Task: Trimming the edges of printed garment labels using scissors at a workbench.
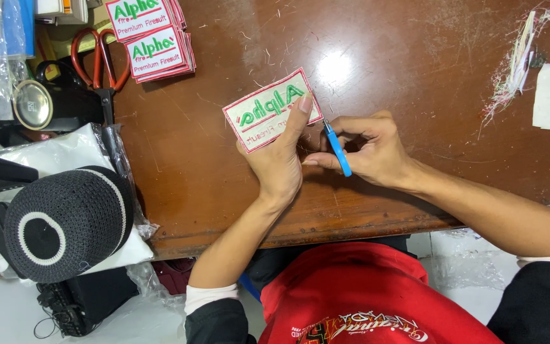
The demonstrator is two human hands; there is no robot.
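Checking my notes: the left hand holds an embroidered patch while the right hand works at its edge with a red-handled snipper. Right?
Not quite: the snipper in the right hand has a blue handle, not red, as the head view shows. The left hand does hold the embroidered patch.

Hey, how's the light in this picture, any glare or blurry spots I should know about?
Head view: a bright glare spot sits on the brown table just above the patch; the left hand and right hand with the blue snips look sharp; soft shadows fall under both hands; the edges bend slightly from the wide lens.
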